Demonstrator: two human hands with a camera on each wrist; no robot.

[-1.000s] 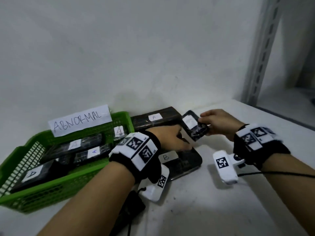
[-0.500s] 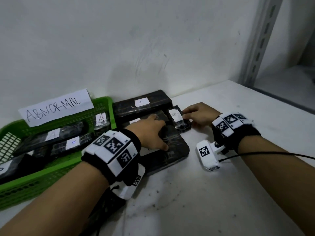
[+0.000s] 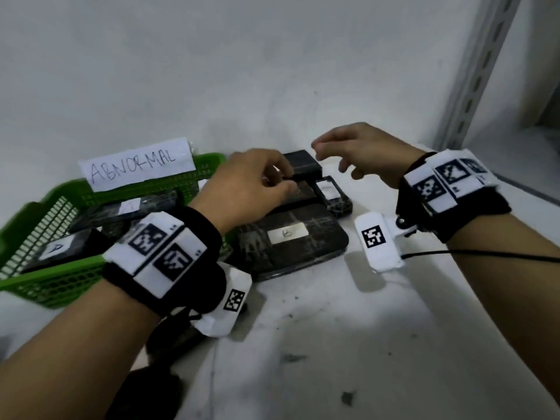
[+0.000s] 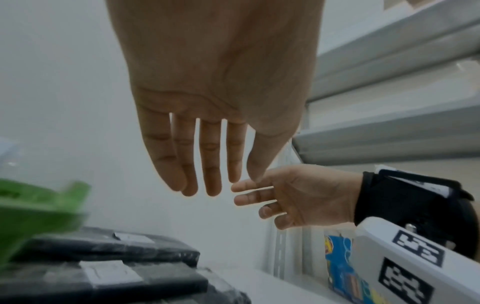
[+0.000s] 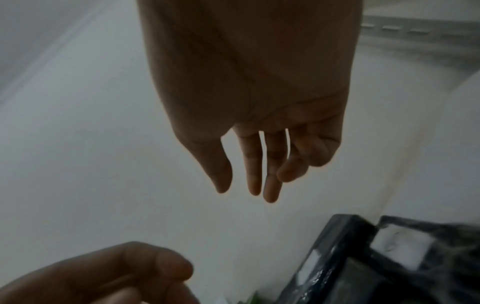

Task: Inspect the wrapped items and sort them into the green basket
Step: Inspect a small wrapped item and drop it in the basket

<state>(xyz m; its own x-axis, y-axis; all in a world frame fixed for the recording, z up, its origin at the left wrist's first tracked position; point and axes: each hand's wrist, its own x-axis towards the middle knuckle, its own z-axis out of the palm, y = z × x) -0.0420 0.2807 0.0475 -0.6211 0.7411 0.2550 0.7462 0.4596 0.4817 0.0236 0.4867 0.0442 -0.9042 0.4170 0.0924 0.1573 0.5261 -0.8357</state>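
While both hands hover over the pile of wrapped items at the centre of the head frame, neither grip holds anything: the left hand shows straight, slightly parted fingers in its wrist view, and the right hand hangs with loose fingers. The small wrapped item lies on the stack, below and between the hands, probably set down after inspection. The green basket, tagged with an ABNORMAL label, sits on the counter at the left, close enough for short transfers.
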